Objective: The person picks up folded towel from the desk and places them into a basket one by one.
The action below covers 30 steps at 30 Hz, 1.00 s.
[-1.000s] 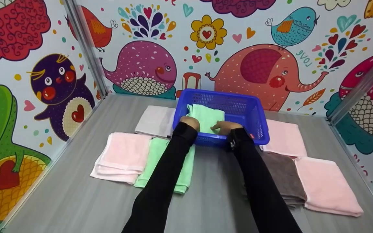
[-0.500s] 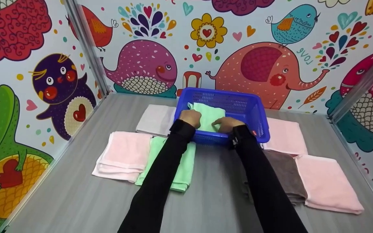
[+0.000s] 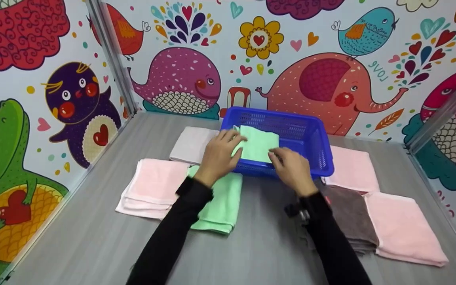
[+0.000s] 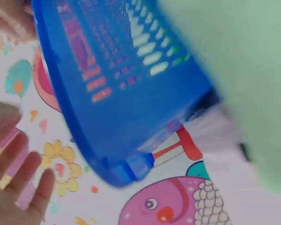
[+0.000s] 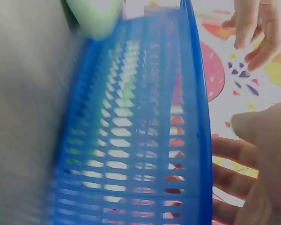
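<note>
The blue perforated plastic basket [image 3: 318,156] stands near the back wall with a folded light-green towel [image 3: 259,143] lying in its left part. Over the basket's front left, my left hand [image 3: 220,153] has loosely spread fingers and grips nothing; they overlap the towel's left edge in the head view. My right hand [image 3: 294,168] hovers at the front rim with bent, relaxed fingers, tips by the towel's right corner. In the left wrist view, the left hand [image 4: 18,192] is beside the basket rim [image 4: 61,93]. The right wrist view has the right hand [image 5: 264,164] along the basket's perforated side [image 5: 152,194].
Left of the basket lie folded towels: a greyish-white one [image 3: 190,144], a pink one [image 3: 158,180] and a green one [image 3: 226,198] partly under my left arm. On the right are two pink towels [image 3: 352,168] and a dark grey one [image 3: 350,221]. Cartoon-printed walls [image 3: 240,12] enclose the grey table [image 3: 259,245].
Both hands have come up and back from the green towel in the basket, fingers loosening. The left has also shifted left. Towel and basket stay in place; the head view has shifted slightly.
</note>
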{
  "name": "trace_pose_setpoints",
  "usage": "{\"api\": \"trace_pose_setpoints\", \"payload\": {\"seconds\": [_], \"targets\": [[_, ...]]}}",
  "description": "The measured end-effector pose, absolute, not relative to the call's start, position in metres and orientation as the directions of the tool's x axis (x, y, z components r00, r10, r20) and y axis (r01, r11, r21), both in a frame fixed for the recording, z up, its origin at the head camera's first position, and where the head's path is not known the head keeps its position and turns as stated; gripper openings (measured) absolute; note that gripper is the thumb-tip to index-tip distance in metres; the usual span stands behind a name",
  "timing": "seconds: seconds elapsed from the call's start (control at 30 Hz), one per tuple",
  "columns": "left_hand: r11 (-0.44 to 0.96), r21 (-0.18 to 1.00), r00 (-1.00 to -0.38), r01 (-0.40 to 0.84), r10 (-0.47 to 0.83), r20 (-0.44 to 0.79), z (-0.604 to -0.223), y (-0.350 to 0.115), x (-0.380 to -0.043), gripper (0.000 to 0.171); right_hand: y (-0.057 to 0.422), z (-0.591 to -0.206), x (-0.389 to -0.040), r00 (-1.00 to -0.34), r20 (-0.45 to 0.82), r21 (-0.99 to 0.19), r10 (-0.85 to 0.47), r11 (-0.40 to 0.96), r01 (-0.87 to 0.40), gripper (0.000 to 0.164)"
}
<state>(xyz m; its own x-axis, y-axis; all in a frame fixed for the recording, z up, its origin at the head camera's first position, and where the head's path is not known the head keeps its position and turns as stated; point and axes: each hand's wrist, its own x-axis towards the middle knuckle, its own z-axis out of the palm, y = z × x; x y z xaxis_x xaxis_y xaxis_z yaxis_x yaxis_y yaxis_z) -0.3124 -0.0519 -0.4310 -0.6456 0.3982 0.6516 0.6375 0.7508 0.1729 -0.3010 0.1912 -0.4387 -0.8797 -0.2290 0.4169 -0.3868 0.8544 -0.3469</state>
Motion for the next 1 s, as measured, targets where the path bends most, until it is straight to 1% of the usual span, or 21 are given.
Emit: {"api": "trace_pose_setpoints", "payload": {"seconds": [0.07, 0.1, 0.13, 0.17, 0.2, 0.27, 0.3, 0.37, 0.4, 0.47, 0.6, 0.67, 0.83, 1.0], "targets": [[0.735, 0.134, -0.594, 0.665, 0.411, 0.691, -0.440, -0.065, -0.293, 0.021, 0.193, -0.449, -0.288, -0.851, 0.477, -0.319, -0.220, 0.859, -0.400, 0.028], [0.734, 0.119, -0.592, 0.669, 0.429, 0.682, -0.445, -0.072, -0.284, 0.026, 0.193, -0.454, -0.284, -0.837, 0.501, -0.294, -0.222, 0.865, -0.406, 0.028], [0.740, 0.113, -0.610, 0.663, 0.447, 0.654, -0.450, -0.081, -0.276, 0.030, 0.194, -0.458, -0.281, -0.824, 0.519, -0.268, -0.227, 0.872, -0.409, 0.030], [0.749, 0.121, -0.645, 0.651, 0.463, 0.607, -0.455, -0.089, -0.270, 0.036, 0.194, -0.461, -0.280, -0.813, 0.533, -0.241, -0.235, 0.879, -0.412, 0.031], [0.766, 0.138, -0.696, 0.628, 0.473, 0.541, -0.460, -0.098, -0.264, 0.041, 0.194, -0.464, -0.279, -0.804, 0.542, -0.214, -0.245, 0.885, -0.413, 0.032], [0.803, 0.195, -0.800, 0.563, 0.471, 0.372, -0.469, -0.116, -0.256, 0.049, 0.195, -0.470, -0.280, -0.797, 0.546, -0.172, -0.258, 0.897, -0.408, 0.033], [0.818, 0.230, -0.840, 0.528, 0.463, 0.281, -0.472, -0.124, -0.253, 0.051, 0.195, -0.472, -0.280, -0.799, 0.542, -0.162, -0.259, 0.901, -0.402, 0.034], [0.834, 0.289, -0.883, 0.470, 0.450, 0.137, -0.478, -0.137, -0.251, 0.057, 0.196, -0.476, -0.281, -0.807, 0.531, -0.150, -0.259, 0.909, -0.390, 0.034], [0.838, 0.307, -0.890, 0.451, 0.447, 0.086, -0.479, -0.141, -0.251, 0.057, 0.196, -0.477, -0.281, -0.810, 0.525, -0.144, -0.260, 0.912, -0.385, 0.034], [0.832, 0.335, -0.888, 0.442, 0.459, 0.032, -0.480, -0.147, -0.251, 0.059, 0.195, -0.478, -0.280, -0.816, 0.516, -0.141, -0.259, 0.914, -0.380, 0.033], [0.816, 0.335, -0.870, 0.470, 0.492, 0.023, -0.482, -0.143, -0.250, 0.059, 0.193, -0.477, -0.278, -0.823, 0.505, -0.140, -0.260, 0.916, -0.376, 0.034], [0.799, 0.358, -0.861, 0.484, 0.508, 0.030, -0.484, -0.136, -0.249, 0.058, 0.194, -0.477, -0.278, -0.827, 0.500, -0.144, -0.258, 0.917, -0.373, 0.034], [0.765, 0.401, -0.848, 0.503, 0.527, 0.058, -0.489, -0.105, -0.244, 0.058, 0.195, -0.476, -0.279, -0.816, 0.514, -0.136, -0.262, 0.915, -0.379, 0.034], [0.762, 0.367, -0.837, 0.534, 0.538, 0.100, -0.490, -0.070, -0.239, 0.059, 0.195, -0.475, -0.279, -0.792, 0.543, -0.114, -0.280, 0.910, -0.400, 0.032]]}}
